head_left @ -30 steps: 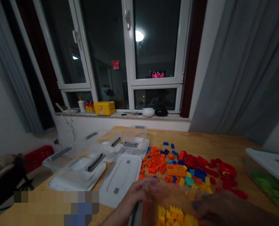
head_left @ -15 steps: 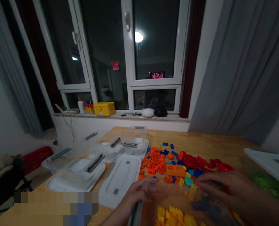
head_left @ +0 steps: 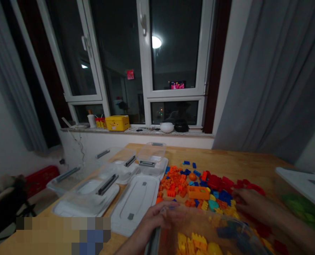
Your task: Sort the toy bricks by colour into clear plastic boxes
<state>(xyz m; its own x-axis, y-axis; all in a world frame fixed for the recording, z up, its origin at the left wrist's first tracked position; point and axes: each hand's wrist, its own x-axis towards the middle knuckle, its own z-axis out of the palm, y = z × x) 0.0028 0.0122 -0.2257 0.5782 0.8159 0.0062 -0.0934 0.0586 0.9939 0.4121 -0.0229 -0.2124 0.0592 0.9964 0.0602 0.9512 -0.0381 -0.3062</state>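
A clear plastic box with yellow blocks inside stands at the near edge of the table. My left hand is closed on its left rim. Beyond the box's right side, my right hand reaches over the loose pieces beside red blocks; its fingertips are blurred, so whether they hold anything is unclear. Orange blocks, an orange piece, blue blocks and a teal piece lie beyond the box.
White lids and empty clear boxes cover the table's left part. At the right stands a lidded box with green pieces. The windowsill bears a yellow box and two bowls.
My right hand has moved right and away from the clear box, uncovering blue and yellow blocks. The left hand keeps its place on the rim.
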